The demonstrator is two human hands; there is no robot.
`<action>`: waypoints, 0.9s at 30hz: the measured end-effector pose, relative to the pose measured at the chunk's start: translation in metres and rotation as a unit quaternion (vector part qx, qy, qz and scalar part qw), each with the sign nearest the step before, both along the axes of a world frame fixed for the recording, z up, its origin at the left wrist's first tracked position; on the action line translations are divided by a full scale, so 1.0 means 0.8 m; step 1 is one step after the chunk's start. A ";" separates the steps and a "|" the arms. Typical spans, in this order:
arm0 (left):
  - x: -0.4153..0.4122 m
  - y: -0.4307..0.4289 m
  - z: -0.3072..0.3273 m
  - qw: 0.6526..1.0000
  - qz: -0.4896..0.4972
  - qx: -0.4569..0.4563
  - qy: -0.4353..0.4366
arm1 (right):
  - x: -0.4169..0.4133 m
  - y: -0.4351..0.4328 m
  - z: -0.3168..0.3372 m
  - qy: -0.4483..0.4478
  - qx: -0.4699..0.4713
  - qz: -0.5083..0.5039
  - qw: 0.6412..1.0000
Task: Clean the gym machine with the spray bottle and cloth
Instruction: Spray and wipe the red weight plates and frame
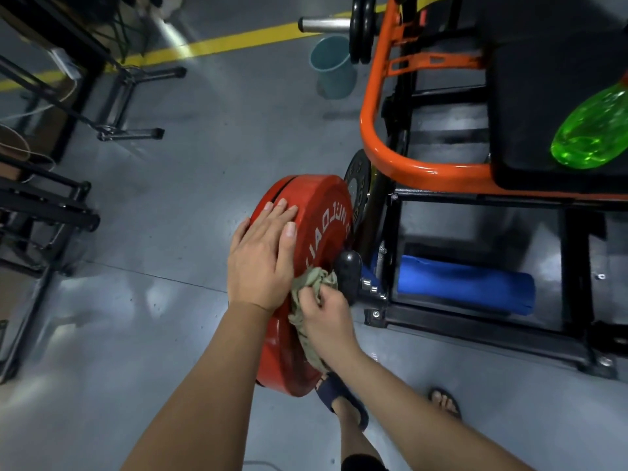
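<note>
Your left hand lies flat, fingers straight, on the red weight plate; your right hand grips the bunched cloth against its face; the green spray bottle lies on the black padded surface, well apart.

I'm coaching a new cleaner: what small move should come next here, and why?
Probably sweep the cloth outward across the red plate: the right hand grips it bunched beside the black hub, and the left hand lies flat on the plate.
</note>
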State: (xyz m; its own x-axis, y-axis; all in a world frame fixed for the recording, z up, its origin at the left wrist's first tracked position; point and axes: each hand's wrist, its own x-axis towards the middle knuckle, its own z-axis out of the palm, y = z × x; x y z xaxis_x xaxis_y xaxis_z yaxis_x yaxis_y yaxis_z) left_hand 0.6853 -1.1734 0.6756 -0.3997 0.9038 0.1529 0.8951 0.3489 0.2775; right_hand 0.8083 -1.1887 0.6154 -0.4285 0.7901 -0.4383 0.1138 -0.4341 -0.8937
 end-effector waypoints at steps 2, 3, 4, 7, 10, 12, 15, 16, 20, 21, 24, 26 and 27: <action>-0.001 0.001 -0.001 1.000 0.008 0.000 0.000 | -0.004 0.016 0.001 -0.012 0.015 0.013 1.000; -0.001 0.002 -0.002 1.000 0.013 0.001 -0.002 | -0.009 0.030 0.006 -0.023 0.026 0.012 0.999; -0.001 0.003 -0.002 1.000 0.016 0.000 -0.006 | -0.014 0.046 0.012 -0.033 0.035 0.004 0.999; -0.003 0.007 -0.002 1.000 0.020 -0.007 -0.013 | -0.024 0.081 0.023 -0.040 0.057 -0.009 0.998; -0.002 0.020 0.000 0.998 0.033 -0.025 -0.038 | -0.019 0.077 0.021 -0.045 0.046 0.000 0.998; -0.005 0.034 0.001 0.997 0.042 -0.048 -0.033 | -0.009 0.052 0.014 -0.054 0.014 0.019 0.998; -0.008 0.071 0.011 0.993 0.044 -0.107 -0.014 | 0.008 0.006 0.007 -0.062 -0.002 0.054 0.997; -0.007 0.085 0.017 0.991 0.049 -0.127 -0.013 | 0.013 -0.005 0.007 -0.067 -0.004 0.069 0.995; 0.001 0.124 0.029 0.995 0.048 -0.090 0.006 | 0.027 -0.010 0.007 -0.078 0.000 0.116 0.990; 0.002 0.123 0.028 0.998 0.042 -0.057 0.001 | 0.028 -0.004 0.011 -0.074 0.007 0.118 0.990; -0.004 0.092 0.027 0.997 0.063 0.000 -0.052 | 0.014 0.016 0.029 -0.061 0.036 0.093 0.993; -0.010 0.052 0.021 0.997 0.060 0.006 -0.056 | -0.001 0.041 0.045 -0.060 0.068 0.045 0.995; -0.011 0.031 0.016 0.997 0.052 -0.001 -0.057 | -0.008 0.057 0.051 -0.062 0.077 0.023 0.995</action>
State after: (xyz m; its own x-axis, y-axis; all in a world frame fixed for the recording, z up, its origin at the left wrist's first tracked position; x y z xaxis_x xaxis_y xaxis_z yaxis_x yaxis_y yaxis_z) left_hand 0.6762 -1.1487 0.6886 -0.5058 0.8569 0.0991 0.8165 0.4385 0.3755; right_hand 0.8022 -1.1433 0.6564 -0.4170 0.8326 -0.3646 0.2434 -0.2842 -0.9274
